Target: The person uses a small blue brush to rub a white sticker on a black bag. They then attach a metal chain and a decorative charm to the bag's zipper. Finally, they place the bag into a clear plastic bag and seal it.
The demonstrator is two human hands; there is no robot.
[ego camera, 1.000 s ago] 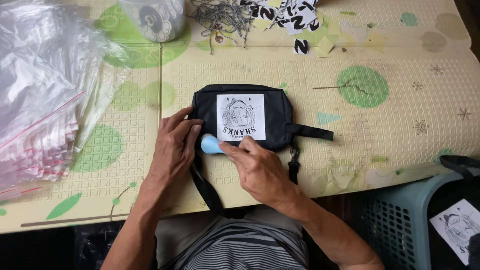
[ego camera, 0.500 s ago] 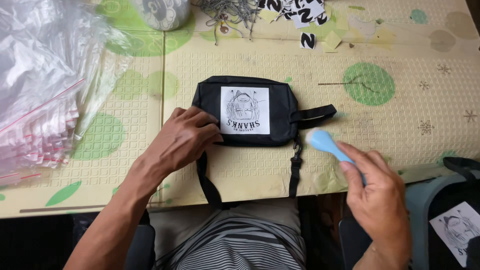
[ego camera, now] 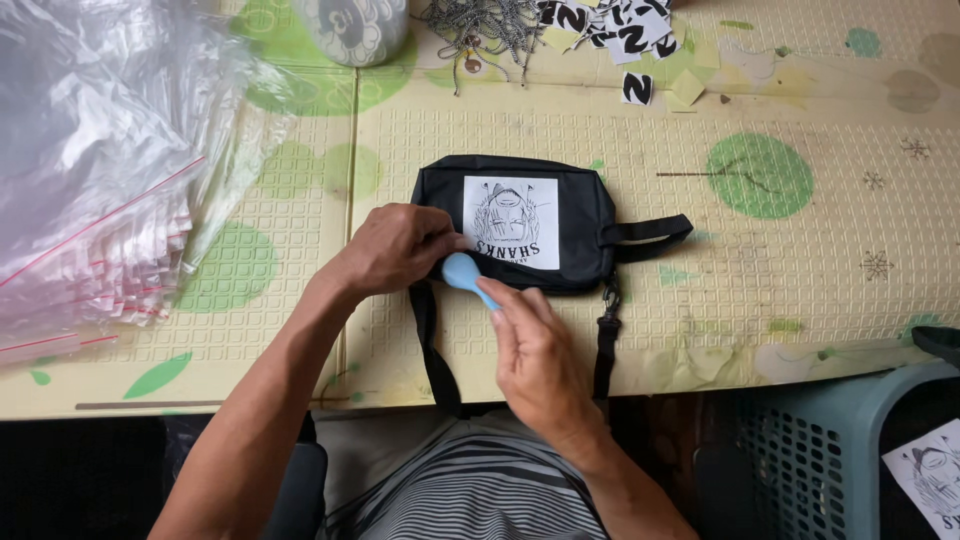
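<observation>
A small black pouch (ego camera: 585, 215) with a strap lies on the patterned mat, a white square sticker (ego camera: 511, 222) with a line drawing on its front. My left hand (ego camera: 395, 247) presses on the pouch's near left corner, fingertips at the sticker's lower left edge. My right hand (ego camera: 535, 350) holds a light blue plastic spoon-shaped tool (ego camera: 466, 275), its rounded end resting at the sticker's bottom left edge beside my left fingers.
A pile of clear zip bags (ego camera: 95, 170) lies at the left. A patterned cup (ego camera: 350, 25), metal chains (ego camera: 480, 20) and cut stickers (ego camera: 615, 30) sit at the far edge. A teal basket (ego camera: 830, 450) stands at lower right with a printed sheet (ego camera: 930, 475).
My right hand, which had swung out to the right with the blue tool, has come back to the sticker's lower left edge. My left hand stayed on the pouch.
</observation>
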